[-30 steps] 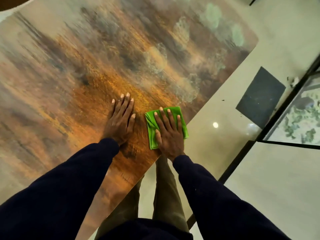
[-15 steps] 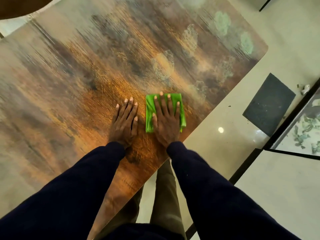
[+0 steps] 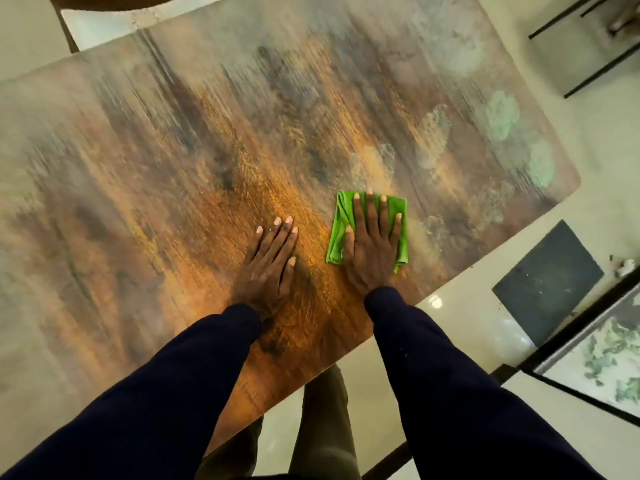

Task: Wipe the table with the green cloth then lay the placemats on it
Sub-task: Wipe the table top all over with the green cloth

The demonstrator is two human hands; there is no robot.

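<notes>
A folded green cloth lies flat on the table, whose top is mottled brown, orange and grey. My right hand presses flat on the cloth with straight, spread fingers, close to the table's near right edge. My left hand rests flat on the bare tabletop just left of the cloth, fingers straight. No placemats are in view.
Pale glossy floor surrounds the table on the right. A dark grey mat lies on the floor at right, beside a black-framed glass panel. A chair edge shows at the top left. My legs stand below the table's near edge.
My right hand has slid the cloth away from me and a little to the right across the table. My left hand stays flat on the tabletop beside it.
</notes>
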